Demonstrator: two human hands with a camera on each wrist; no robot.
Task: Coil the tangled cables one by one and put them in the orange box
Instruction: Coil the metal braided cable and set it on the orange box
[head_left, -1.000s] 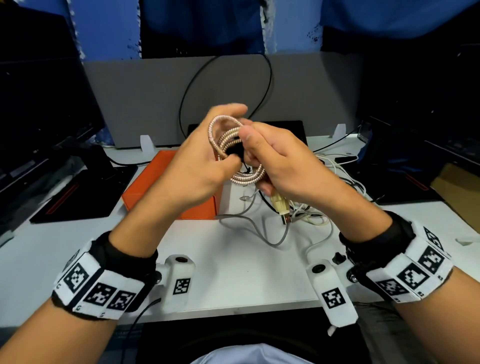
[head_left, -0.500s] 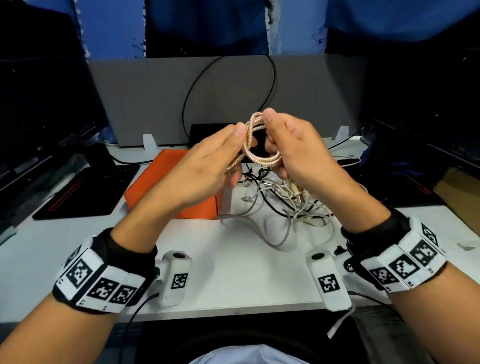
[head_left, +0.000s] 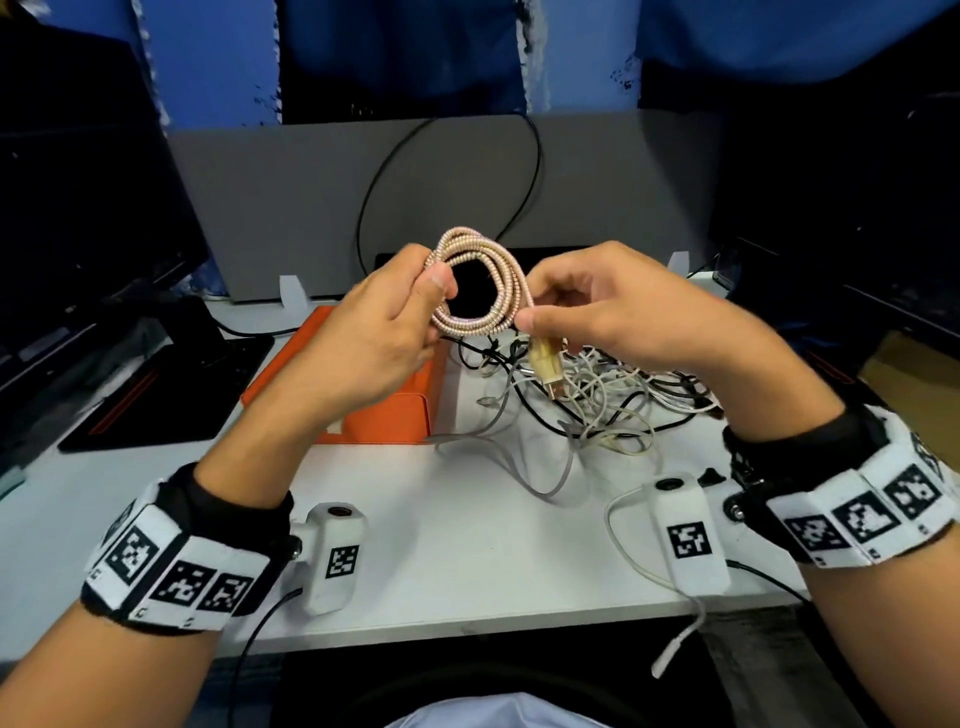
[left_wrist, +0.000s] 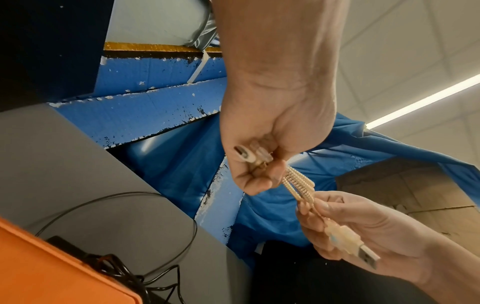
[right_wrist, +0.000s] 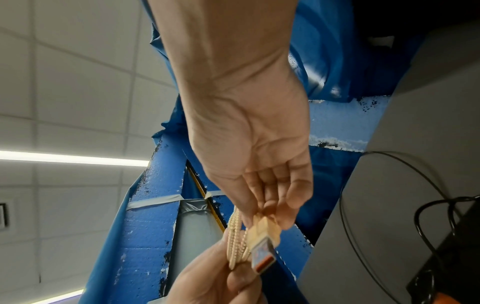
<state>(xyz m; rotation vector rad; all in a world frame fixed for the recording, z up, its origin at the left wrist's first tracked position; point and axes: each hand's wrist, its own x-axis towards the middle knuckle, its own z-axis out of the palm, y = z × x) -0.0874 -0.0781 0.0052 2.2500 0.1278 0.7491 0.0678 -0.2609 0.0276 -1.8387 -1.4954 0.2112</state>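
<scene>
A pink spiral-wrapped cable (head_left: 483, 291) is wound into a small coil and held in the air above the desk. My left hand (head_left: 415, 291) pinches the coil's left side between thumb and fingers, with one small plug (left_wrist: 244, 154) tucked in the palm. My right hand (head_left: 550, 312) pinches the coil's right side; the clear USB plug (head_left: 548, 369) hangs below its thumb. The orange box (head_left: 384, 415) stands on the desk under my left hand. A tangle of white, grey and black cables (head_left: 597, 395) lies right of the box.
A grey partition (head_left: 311, 208) with a black cable loop (head_left: 447, 182) runs along the back. Black pads lie at the left (head_left: 156, 395) and right (head_left: 831, 364) of the white desk (head_left: 467, 545). A black device (right_wrist: 446, 257) sits behind the box.
The coil has been turned from edge-on to face-on and spread open between my hands. My hands have drawn slightly apart, and the USB plug now hangs free below my right thumb.
</scene>
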